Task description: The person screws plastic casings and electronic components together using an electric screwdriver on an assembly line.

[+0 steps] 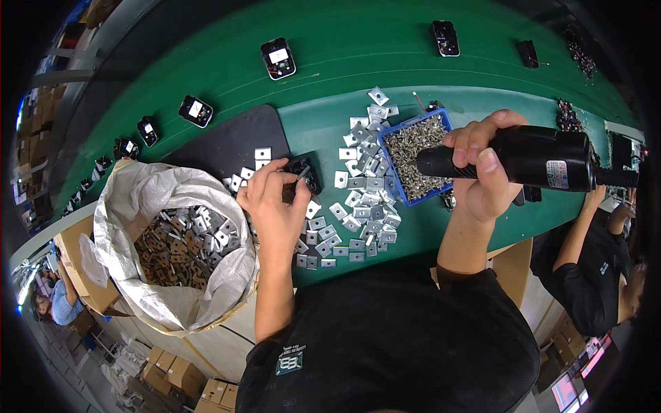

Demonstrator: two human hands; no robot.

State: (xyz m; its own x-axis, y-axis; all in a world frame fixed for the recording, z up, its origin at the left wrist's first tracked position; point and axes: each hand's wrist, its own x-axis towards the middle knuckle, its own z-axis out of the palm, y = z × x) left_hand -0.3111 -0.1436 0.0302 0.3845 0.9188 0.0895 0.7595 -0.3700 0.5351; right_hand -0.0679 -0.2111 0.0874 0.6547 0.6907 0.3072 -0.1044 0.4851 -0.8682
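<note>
My right hand (pixel 485 162) is wrapped round a thick black electric screwdriver (pixel 537 157). The tool lies sideways, its narrower end over a blue tray (pixel 407 199) heaped with small silvery screws (pixel 416 148). Its very tip cannot be made out against the screws. To the left, my left hand (pixel 274 196) is closed at a small black plastic housing (pixel 311 180), thumb and fingers at its left side. A small metallic piece shows by the fingertips. Loose square metal plates (pixel 372 184), each with a hole, are spread between my hands and around the housing.
A white woven sack (pixel 131 265) of metal plates stands at the left. Behind, a green conveyor belt (pixel 358 51) carries several black housings, one (pixel 278 58) with a white label. A black mat (pixel 234 134) lies left of the plates. Another person (pixel 585 261) sits at the right.
</note>
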